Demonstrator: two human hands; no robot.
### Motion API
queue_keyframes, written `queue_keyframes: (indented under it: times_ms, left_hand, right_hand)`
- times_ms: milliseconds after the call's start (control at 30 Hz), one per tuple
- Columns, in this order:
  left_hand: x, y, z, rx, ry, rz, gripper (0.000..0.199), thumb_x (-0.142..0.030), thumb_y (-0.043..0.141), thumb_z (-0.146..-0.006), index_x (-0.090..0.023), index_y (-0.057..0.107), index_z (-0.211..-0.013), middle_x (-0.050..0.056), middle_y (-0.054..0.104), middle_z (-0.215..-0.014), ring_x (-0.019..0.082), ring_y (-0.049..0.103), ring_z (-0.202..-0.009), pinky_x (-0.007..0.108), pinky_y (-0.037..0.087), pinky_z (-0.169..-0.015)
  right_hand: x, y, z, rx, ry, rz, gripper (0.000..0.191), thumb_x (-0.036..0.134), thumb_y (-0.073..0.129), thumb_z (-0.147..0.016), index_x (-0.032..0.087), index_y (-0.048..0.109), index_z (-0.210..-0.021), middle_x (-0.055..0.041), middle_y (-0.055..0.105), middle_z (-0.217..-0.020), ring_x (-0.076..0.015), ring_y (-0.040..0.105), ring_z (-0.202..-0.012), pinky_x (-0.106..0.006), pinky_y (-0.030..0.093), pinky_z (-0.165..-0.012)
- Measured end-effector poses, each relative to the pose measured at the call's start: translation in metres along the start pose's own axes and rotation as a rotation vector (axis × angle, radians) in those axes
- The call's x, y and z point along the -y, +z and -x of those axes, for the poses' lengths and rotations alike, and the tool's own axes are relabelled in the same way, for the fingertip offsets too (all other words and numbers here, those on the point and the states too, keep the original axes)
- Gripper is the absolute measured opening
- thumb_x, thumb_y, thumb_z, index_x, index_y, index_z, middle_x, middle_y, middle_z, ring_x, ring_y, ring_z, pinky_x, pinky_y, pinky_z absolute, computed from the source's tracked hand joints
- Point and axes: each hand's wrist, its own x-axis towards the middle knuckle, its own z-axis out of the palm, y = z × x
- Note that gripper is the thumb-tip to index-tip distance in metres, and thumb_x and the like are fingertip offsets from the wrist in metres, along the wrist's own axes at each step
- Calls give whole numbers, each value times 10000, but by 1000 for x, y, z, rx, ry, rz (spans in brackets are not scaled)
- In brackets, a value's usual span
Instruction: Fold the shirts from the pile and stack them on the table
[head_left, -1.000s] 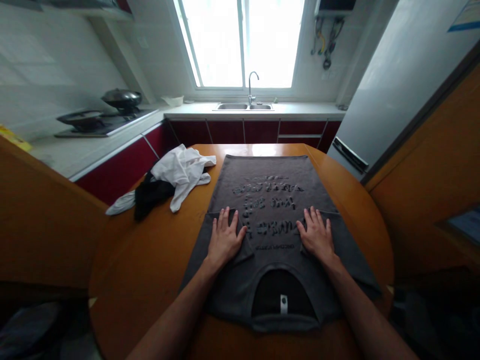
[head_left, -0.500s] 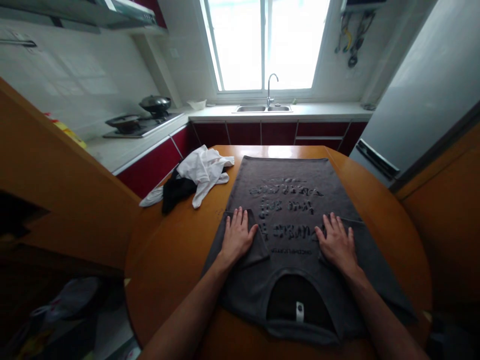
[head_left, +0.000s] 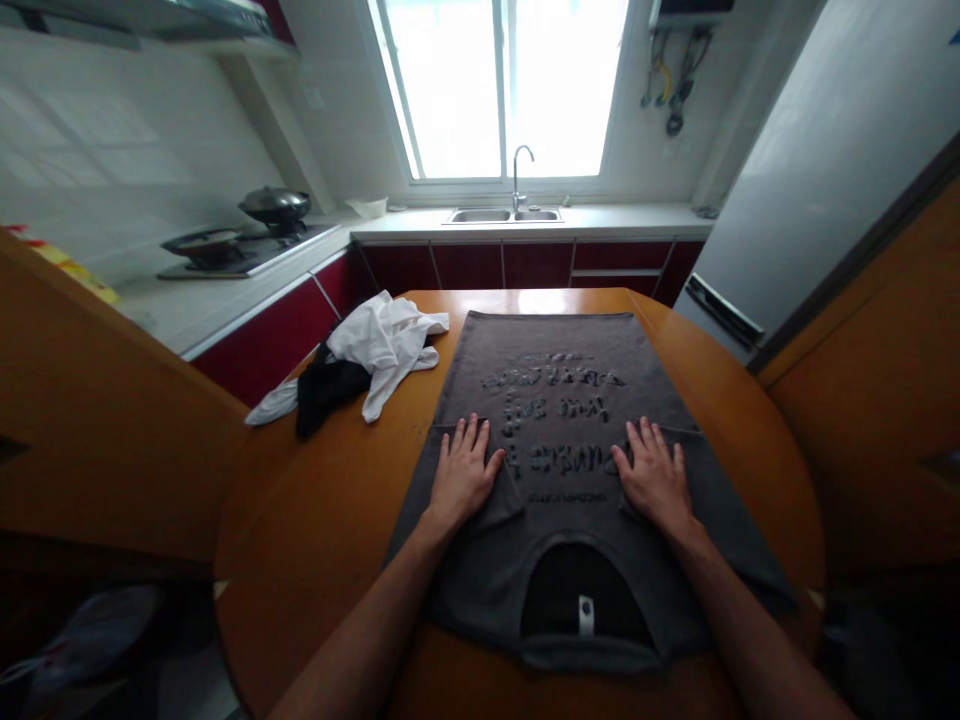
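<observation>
A dark grey T-shirt [head_left: 570, 510] lies spread on the wooden table [head_left: 315, 520], its neckline and white label toward me and dark lettering across its front. Both sleeves are folded inward over the body. My left hand [head_left: 463, 475] rests flat on the left sleeve, fingers apart, holding nothing. On the right sleeve lies my right hand [head_left: 654, 477], also flat with spread fingers and nothing held. The lettering runs between the two hands.
White clothing [head_left: 386, 340] and a black garment [head_left: 326, 390] lie crumpled at the table's far left. Beyond are a stove [head_left: 255, 255] with pans, a sink [head_left: 484, 215] beneath a window, and a refrigerator [head_left: 795, 190] at the right.
The whole view has shifted, so table, shirt and hands appear slightly further left. Both hands remain flat on the sleeves.
</observation>
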Motion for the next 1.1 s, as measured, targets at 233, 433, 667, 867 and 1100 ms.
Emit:
queue_keyframes:
  times_ms: [233,433,667,867,1100]
  left_hand:
    - [-1,-2,0,-14,5,22,607,-485,346,-1029,-153,400,-1534,117,266,-1635,309,237,-1514,539,257,-1202]
    - [0,1,-1,-39,5,74,591,-473,367,-1027,-159,414,-1526,127,283,-1630,317,236,-1513,557,245,-1202]
    - [10,-38,5,-75,83,301,565,-465,386,-1030,-155,450,-1498,140,342,-1607,300,268,-1503,551,280,-1193]
    - [39,-85,52,-18,386,494,449,-439,531,-992,-251,575,-1397,79,576,-1436,224,585,-1280,392,478,-1096]
    - [87,-63,112,-68,583,400,307,-300,641,-944,-279,684,-1247,67,712,-1218,219,662,-1148,369,575,-968]
  right_hand:
    - [2,-6,1,10,-2,-32,636,487,236,-1023,155,359,-1551,-102,219,-1658,-254,175,-1523,-538,140,-1208]
    - [1,1,0,2,8,-65,629,486,274,-1020,159,360,-1551,-105,213,-1660,-255,161,-1527,-538,110,-1214]
    - [-19,-40,-2,-82,-95,-294,648,502,379,-996,183,337,-1558,-130,206,-1660,-300,153,-1531,-606,184,-1189]
    - [-66,-78,38,-204,-344,-542,420,435,502,-971,212,636,-1300,-103,543,-1459,-251,485,-1357,-436,371,-1158]
    - [-118,-52,113,-159,-525,-462,256,361,590,-954,283,726,-1157,-83,663,-1269,-251,600,-1196,-443,508,-1021]
